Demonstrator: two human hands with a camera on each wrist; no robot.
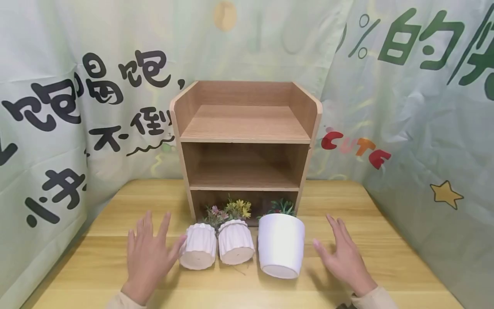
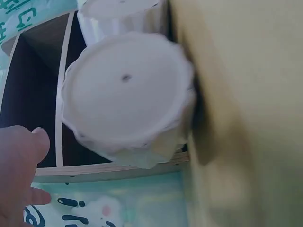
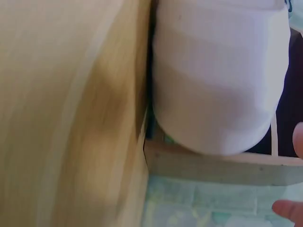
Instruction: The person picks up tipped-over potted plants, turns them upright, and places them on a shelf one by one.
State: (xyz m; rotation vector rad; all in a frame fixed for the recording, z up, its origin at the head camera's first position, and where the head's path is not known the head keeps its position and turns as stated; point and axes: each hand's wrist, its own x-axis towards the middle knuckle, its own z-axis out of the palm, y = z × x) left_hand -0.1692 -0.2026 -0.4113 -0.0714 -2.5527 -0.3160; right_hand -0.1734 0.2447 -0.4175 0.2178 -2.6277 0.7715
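Three unlabelled white pots (image 1: 236, 248); "CUTE" backdrop (image 1: 355, 148)

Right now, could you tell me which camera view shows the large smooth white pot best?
The head view: the large smooth white pot lies whole on its side by the wooden shelf, greenery at its mouth. The right wrist view shows only its blurred wall. The left wrist view shows the ribbed pots instead.

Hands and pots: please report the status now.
Left hand open, thumb at the left ribbed pot. Right hand open, apart from the smooth pot. Three pots lying tipped before the shelf. Nothing between.
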